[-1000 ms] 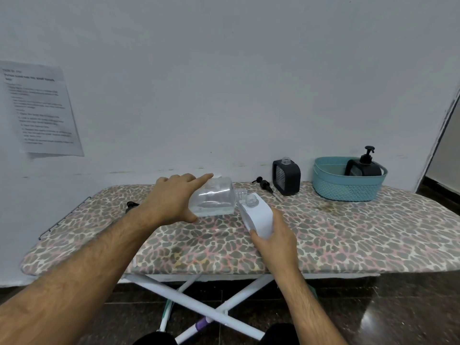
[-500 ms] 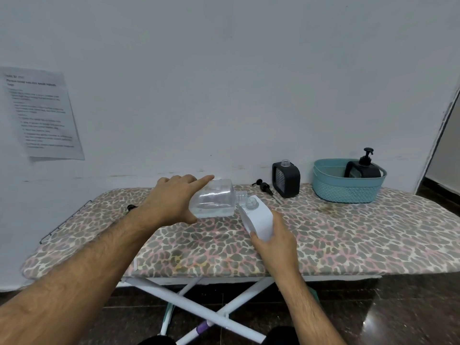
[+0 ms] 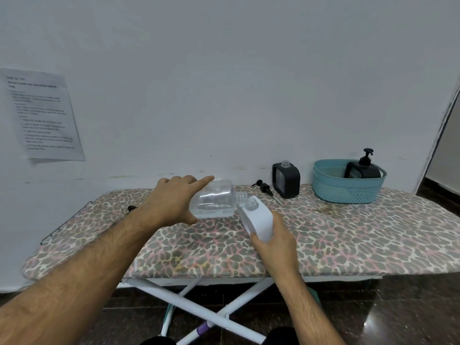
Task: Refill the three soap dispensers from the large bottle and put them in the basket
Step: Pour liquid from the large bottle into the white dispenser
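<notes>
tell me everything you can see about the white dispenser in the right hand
The white square-bodied plastic soap dispenser has rounded corners, a flat white front face and a short clear threaded neck with no pump fitted. It is tilted, neck leaning toward the large clear plastic bottle, whose mouth sits at its opening. The right hand grips its lower end, holding it above the leopard-print ironing board. Its fill level cannot be seen.

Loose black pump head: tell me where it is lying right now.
In the head view, the loose black pump head lies on the ironing board near the wall, just left of the open black dispenser and behind the white dispenser.
</notes>
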### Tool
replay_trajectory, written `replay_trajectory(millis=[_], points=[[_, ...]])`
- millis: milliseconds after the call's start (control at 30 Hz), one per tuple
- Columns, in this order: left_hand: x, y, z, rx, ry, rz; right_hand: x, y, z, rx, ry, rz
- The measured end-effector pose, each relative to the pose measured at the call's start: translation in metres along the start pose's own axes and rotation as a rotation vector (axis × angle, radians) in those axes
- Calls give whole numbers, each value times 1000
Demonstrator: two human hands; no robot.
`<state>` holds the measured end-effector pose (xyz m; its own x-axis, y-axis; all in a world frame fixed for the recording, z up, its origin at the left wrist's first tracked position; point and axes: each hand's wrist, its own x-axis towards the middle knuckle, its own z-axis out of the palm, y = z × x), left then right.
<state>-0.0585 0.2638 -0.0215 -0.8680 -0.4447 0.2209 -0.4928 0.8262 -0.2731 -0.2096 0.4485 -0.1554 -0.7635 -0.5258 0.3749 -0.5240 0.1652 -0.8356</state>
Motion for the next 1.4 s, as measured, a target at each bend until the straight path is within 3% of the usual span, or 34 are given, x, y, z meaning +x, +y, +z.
replay_trajectory(millis=[1400], points=[[2,-3,-7,41,15,10,1,-3,-1,21,-13,13]])
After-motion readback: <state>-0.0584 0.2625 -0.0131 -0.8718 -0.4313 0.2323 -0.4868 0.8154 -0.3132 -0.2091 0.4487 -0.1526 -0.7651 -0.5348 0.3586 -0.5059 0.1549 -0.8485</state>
